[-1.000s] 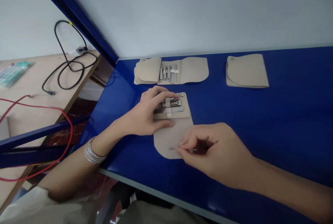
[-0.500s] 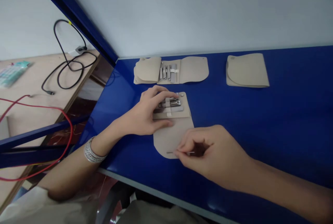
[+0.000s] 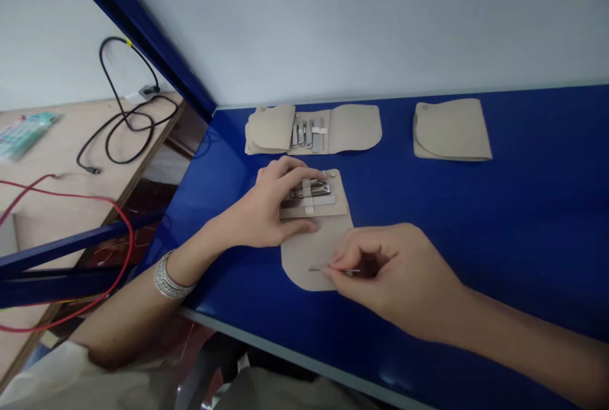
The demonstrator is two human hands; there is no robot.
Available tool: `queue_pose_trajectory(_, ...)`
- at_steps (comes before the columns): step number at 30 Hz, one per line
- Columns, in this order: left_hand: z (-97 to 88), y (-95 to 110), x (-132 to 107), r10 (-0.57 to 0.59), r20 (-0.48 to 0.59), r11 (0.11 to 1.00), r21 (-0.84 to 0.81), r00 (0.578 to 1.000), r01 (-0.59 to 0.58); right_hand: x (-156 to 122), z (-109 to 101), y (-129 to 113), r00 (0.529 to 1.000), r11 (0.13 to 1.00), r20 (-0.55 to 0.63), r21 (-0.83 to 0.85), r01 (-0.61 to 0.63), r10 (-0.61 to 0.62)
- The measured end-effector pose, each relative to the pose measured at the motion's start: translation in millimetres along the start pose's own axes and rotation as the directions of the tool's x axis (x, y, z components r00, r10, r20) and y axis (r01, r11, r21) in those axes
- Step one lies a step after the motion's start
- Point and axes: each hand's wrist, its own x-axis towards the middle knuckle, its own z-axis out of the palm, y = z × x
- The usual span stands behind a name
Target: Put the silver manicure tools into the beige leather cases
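A beige manicure case (image 3: 304,251) lies unfolded on the blue table, its flap towards me. Nail clippers (image 3: 320,189) and a flat metal piece (image 3: 325,200) sit under a pale strap (image 3: 307,193) in its upper part. My left hand (image 3: 273,207) rests over that part with fingers and thumb spread, fingertips by the clippers and thumb on the flap. Between thumb and fingertips, my right hand (image 3: 390,277) pinches a thin metal stick (image 3: 316,269), held level just over the flap. The stick is too small to tell its exact kind, and the fingers hide its middle.
Along the back, another open case (image 3: 354,127) shows metal tools (image 3: 308,134) beside folded cases (image 3: 273,127). One folded case (image 3: 451,129) lies at the back right. A white wall (image 3: 361,23) rises behind. To the left, a wooden table (image 3: 42,219) bears a black cable (image 3: 126,118) and red cable (image 3: 129,232).
My right hand has moved slightly up and to the right with the thin metal stick. My left hand and the cases have stayed where they were.
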Motion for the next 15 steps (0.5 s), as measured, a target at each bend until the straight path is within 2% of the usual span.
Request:
queue_pose_trajectory(5,0.9,3.0,0.2,-0.041,0.0,0.999,0.034,0.999,0.041,0.3,-0.2,1.9,0.994,0.997,-0.088,-0.043,0.062,-0.066)
queue_pose_trajectory(12,4.5,9.1,-0.8,-0.039,0.03,0.997,0.064,0.999,0.037,-1.2,-0.2,1.7,0.989,0.991,-0.094,-0.072,0.11,-0.116)
queue_pose_trajectory(15,6.1,10.8,-1.3,-0.027,0.037,0.997,0.071,0.999,0.024,-0.3,0.5,1.4,0.991,0.991,-0.059,-0.06,0.119,-0.123)
